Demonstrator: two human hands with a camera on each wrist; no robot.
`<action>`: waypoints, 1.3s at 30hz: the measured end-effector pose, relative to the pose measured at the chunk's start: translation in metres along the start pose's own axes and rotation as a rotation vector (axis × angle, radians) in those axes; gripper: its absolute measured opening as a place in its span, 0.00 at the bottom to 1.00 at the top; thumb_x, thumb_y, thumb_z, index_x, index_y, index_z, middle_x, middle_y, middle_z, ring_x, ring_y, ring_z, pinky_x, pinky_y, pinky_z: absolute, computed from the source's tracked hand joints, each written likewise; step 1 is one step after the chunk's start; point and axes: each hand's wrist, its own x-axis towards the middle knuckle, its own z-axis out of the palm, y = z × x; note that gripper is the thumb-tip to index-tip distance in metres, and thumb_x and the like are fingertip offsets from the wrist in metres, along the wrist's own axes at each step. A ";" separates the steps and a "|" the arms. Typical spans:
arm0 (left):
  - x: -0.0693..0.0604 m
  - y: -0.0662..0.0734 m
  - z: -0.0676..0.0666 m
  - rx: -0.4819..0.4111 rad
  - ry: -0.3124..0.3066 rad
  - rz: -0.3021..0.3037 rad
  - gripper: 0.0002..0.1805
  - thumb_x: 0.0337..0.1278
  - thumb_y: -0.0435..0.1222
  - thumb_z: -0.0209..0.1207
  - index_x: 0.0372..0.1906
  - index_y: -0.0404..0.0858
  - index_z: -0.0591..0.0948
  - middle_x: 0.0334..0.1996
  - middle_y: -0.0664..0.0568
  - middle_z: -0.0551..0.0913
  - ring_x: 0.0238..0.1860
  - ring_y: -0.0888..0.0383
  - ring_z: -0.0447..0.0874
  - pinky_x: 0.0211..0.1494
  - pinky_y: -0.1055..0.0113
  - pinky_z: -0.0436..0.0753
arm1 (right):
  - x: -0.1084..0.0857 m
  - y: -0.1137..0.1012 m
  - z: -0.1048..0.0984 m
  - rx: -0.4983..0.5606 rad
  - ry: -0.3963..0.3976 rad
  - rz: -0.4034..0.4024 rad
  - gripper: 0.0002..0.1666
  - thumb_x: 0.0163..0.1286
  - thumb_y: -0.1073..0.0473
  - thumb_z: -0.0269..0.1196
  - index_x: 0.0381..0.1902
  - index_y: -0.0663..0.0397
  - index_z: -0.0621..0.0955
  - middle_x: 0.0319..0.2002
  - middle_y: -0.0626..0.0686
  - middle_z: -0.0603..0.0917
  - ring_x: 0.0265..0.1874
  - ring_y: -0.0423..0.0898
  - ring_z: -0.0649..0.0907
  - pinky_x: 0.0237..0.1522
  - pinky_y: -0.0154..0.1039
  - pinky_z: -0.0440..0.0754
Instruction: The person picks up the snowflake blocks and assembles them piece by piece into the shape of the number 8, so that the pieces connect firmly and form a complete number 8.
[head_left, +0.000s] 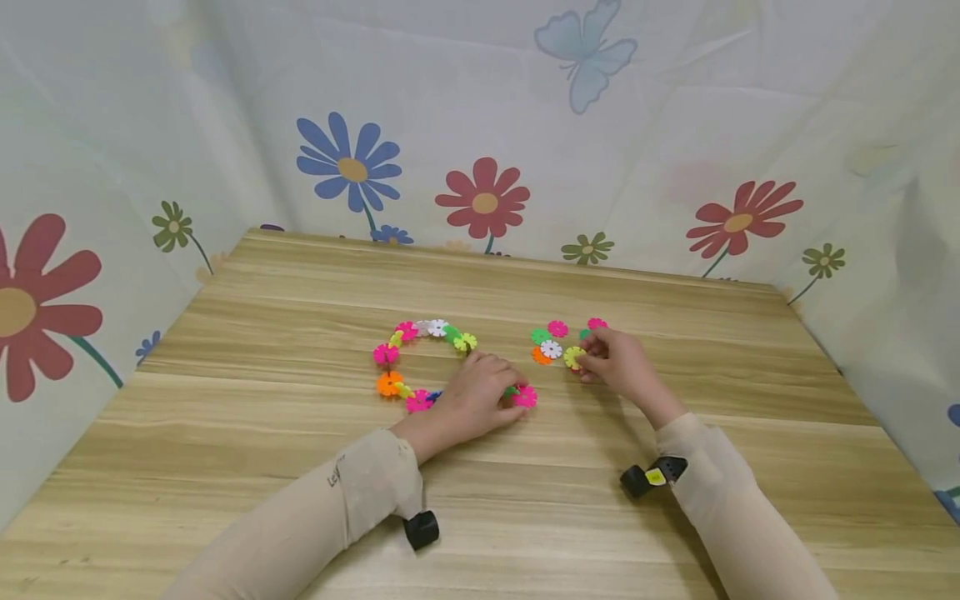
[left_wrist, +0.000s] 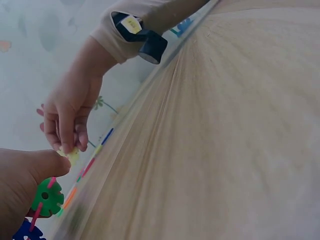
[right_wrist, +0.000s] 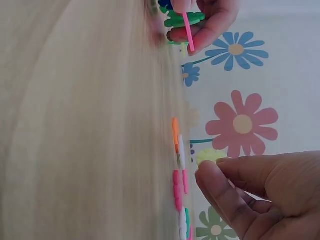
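Observation:
A chain of linked snowflake discs lies in an open ring on the table, with an orange disc [head_left: 389, 383] at its left side. My left hand [head_left: 480, 396] is over the ring's right part and grips the chain near its end. A green disc [left_wrist: 48, 196] shows by the left thumb, and a pink disc [head_left: 526, 397] forms the chain's end. To the right, my right hand [head_left: 621, 365] pinches a yellow disc [head_left: 573, 358] between thumb and fingertips, raised off the table in the right wrist view. Part of the chain is hidden under the left hand.
Loose discs lie near the right hand: a white disc [head_left: 551, 349] overlapping an orange one, a green disc [head_left: 540, 336], a pink disc [head_left: 557, 329] and several others partly covered. A flower-printed curtain [head_left: 420, 75] stands behind the wooden table [head_left: 225, 350].

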 end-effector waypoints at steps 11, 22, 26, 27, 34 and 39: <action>-0.001 -0.001 0.001 0.001 0.022 0.004 0.20 0.51 0.47 0.67 0.46 0.40 0.84 0.43 0.51 0.85 0.50 0.53 0.79 0.62 0.55 0.69 | -0.020 -0.005 -0.002 0.006 0.031 -0.101 0.07 0.66 0.67 0.62 0.36 0.66 0.76 0.29 0.59 0.82 0.24 0.44 0.82 0.26 0.38 0.85; 0.000 0.000 0.000 0.010 -0.001 -0.024 0.20 0.55 0.48 0.65 0.49 0.40 0.83 0.43 0.50 0.84 0.50 0.52 0.78 0.61 0.56 0.69 | -0.043 -0.016 0.014 -0.059 0.015 -0.154 0.09 0.65 0.63 0.64 0.34 0.62 0.75 0.24 0.55 0.82 0.20 0.41 0.77 0.22 0.32 0.79; 0.001 0.000 0.000 0.029 0.004 -0.033 0.20 0.57 0.47 0.63 0.49 0.40 0.83 0.43 0.50 0.84 0.50 0.52 0.78 0.59 0.57 0.70 | -0.048 -0.019 0.022 -0.096 0.045 -0.190 0.08 0.65 0.62 0.64 0.32 0.59 0.75 0.24 0.53 0.82 0.19 0.38 0.76 0.22 0.30 0.76; 0.001 0.000 0.000 0.034 0.004 -0.033 0.20 0.58 0.48 0.63 0.50 0.40 0.83 0.43 0.50 0.84 0.50 0.52 0.78 0.59 0.57 0.71 | -0.050 -0.020 0.025 -0.100 0.052 -0.199 0.08 0.66 0.62 0.64 0.31 0.59 0.75 0.23 0.52 0.83 0.19 0.37 0.76 0.22 0.30 0.75; 0.001 -0.001 0.000 0.052 0.037 -0.029 0.20 0.59 0.49 0.62 0.49 0.40 0.83 0.42 0.50 0.84 0.49 0.52 0.79 0.56 0.59 0.72 | -0.056 -0.023 0.039 -0.063 0.036 -0.244 0.06 0.67 0.63 0.62 0.32 0.59 0.76 0.21 0.50 0.82 0.18 0.36 0.76 0.22 0.30 0.76; 0.001 -0.001 0.000 0.056 0.045 -0.023 0.20 0.59 0.49 0.62 0.49 0.40 0.83 0.42 0.50 0.84 0.49 0.52 0.79 0.56 0.59 0.72 | -0.059 -0.025 0.047 -0.103 0.064 -0.285 0.05 0.67 0.62 0.62 0.32 0.58 0.77 0.20 0.48 0.81 0.19 0.35 0.76 0.23 0.29 0.77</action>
